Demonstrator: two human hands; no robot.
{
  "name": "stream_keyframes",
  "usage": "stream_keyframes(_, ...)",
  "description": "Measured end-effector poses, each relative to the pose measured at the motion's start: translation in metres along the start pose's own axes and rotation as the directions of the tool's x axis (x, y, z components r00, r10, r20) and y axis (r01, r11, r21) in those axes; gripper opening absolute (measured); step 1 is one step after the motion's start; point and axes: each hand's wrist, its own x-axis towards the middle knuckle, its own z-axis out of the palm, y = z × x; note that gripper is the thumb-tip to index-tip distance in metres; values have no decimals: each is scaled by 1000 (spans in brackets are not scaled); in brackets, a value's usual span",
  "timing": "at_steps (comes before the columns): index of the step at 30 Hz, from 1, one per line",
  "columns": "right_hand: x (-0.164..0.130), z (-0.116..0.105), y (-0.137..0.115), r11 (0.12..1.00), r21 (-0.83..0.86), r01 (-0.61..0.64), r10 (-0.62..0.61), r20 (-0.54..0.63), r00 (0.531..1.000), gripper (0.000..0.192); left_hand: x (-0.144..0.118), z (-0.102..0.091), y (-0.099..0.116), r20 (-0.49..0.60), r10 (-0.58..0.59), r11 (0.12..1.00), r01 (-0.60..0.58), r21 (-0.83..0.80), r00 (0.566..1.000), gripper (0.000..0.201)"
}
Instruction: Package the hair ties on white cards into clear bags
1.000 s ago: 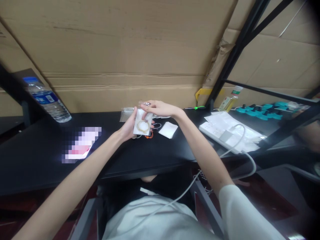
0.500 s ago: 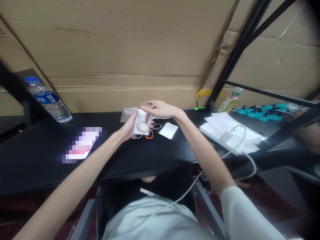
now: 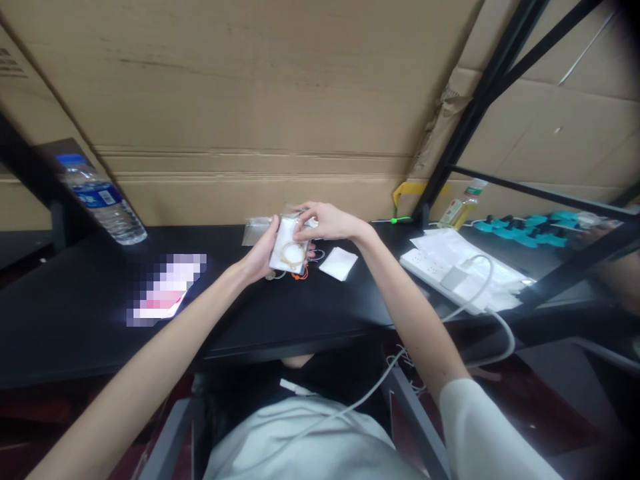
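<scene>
The left hand [image 3: 260, 253] is curled around the left long side of a small clear packet [image 3: 289, 245], thumb up along its edge and fingers behind it, holding it above the tabletop [image 3: 310, 313] near the far edge. The packet is an oblong with a white card inside and a thin gold-coloured ring [image 3: 294, 253] lying flat against the card. Its long axis runs nearly upright, leaning a little to the right, with the open mouth pointing up and away toward the cardboard wall [image 3: 250, 100] and its broad face turned toward the camera. The right hand [image 3: 327, 222] comes in from the right with its fingers bent, thumb and fingertips pinched on the top end of the packet.

Just beneath the packet, on the tabletop, lie a few small loops and an orange bit [image 3: 301, 274], too small to make out. Just to the right lies a white square pad [image 3: 339, 263]. Behind the hands, against the far edge, lie more clear bags [image 3: 256, 230]. A water bottle [image 3: 103, 200] stands toward the far left corner, and a white power strip [image 3: 440, 270] with a cable lies well off toward the right.
</scene>
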Motion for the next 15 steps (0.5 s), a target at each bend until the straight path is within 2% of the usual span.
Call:
stream_keyframes(4, -1, 6, 9, 999, 40, 14, -10, -80, 997, 16, -2, 0, 0, 29, -2, 1000, 2, 4, 1000, 61)
stream_keyframes(7, -1, 13, 14, 999, 30, 29, -23, -192, 981, 13, -5, -3, 1, -23, 27, 995, -24, 93, 999, 48)
stream_keyframes(11, -2, 21, 20, 998, 56, 30, -10, -323, 946, 17, -5, -8, 0, -134, 61, 984, -37, 175, 989, 45)
stream_keyframes(15, -5, 19, 24, 996, 81, -33, 59, -339, 939, 23, -3, -12, -2, -160, 74, 981, -43, 187, 984, 43)
